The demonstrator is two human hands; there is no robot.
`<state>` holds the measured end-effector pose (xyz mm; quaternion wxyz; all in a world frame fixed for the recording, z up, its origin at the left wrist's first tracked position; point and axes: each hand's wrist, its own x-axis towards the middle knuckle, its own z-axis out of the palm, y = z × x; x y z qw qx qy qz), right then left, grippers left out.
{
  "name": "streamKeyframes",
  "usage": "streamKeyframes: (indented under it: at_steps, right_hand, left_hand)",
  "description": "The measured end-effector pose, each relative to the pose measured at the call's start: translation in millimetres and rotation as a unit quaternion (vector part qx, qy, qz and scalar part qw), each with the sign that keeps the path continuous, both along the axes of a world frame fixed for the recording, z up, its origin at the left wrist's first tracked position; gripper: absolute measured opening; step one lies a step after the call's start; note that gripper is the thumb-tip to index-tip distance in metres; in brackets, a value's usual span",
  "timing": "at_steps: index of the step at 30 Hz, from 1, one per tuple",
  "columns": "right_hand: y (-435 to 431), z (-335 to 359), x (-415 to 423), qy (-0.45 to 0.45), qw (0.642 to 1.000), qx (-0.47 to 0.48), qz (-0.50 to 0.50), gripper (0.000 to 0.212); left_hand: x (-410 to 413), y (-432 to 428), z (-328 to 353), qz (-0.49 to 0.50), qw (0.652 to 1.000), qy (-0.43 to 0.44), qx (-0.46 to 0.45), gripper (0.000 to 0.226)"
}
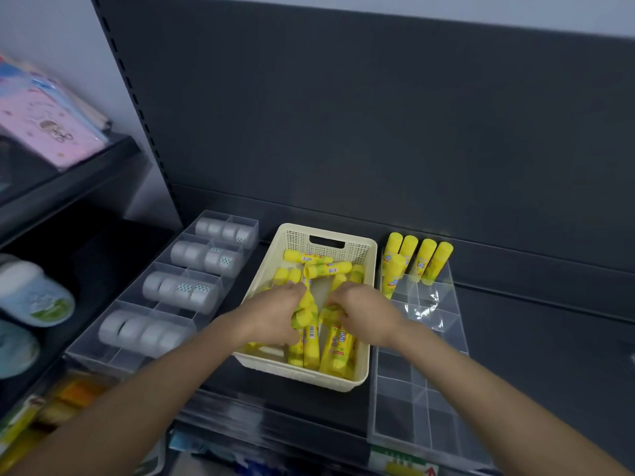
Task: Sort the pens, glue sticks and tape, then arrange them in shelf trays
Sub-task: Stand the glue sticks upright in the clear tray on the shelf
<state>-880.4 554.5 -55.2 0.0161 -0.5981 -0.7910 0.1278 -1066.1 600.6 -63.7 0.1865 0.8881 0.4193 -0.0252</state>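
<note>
Digging in the mid-shelf basket (299, 240), left hand (271, 314) and right hand (367, 316) each clamped their grip on glue sticks (311, 333) (lying mostly front-to-back); the tray (457, 341) sat rightward, beside the right hand.

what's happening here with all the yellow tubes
A person is sorting stationery on a shelf. The left hand and right hand are both down in the cream basket, each with a grip round yellow glue sticks from the loose pile. Five upright sticks already stand at the back of the clear right tray. Tape rolls fill the clear left tray.
</note>
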Motion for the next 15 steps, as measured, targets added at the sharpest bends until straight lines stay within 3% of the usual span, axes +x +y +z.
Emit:
streamKeyframes:
  at_steps: [3, 6, 12, 15]
  right_hand:
    - [1, 14, -1, -0.064, 0.992, -0.094, 0.063, 0.043]
    - [3, 28, -6, -0.101, 0.970, -0.192, 0.115, 0.043]
    - [9, 25, -20, -0.228, 0.939, -0.216, 0.141, 0.053]
    - [13, 19, -20, -0.228, 0.945, -0.191, 0.133, 0.039]
  left_hand:
    - [2, 1, 4, 0.083, 0.991, -0.093, -0.038, 0.042]
    - [1, 3, 3, 0.178, 0.955, -0.224, -0.080, 0.032]
    - [-3, 2, 12, 0.291, 0.845, -0.414, -0.174, 0.029]
    - [-5, 1, 15, 0.316, 0.810, -0.452, -0.200, 0.034]
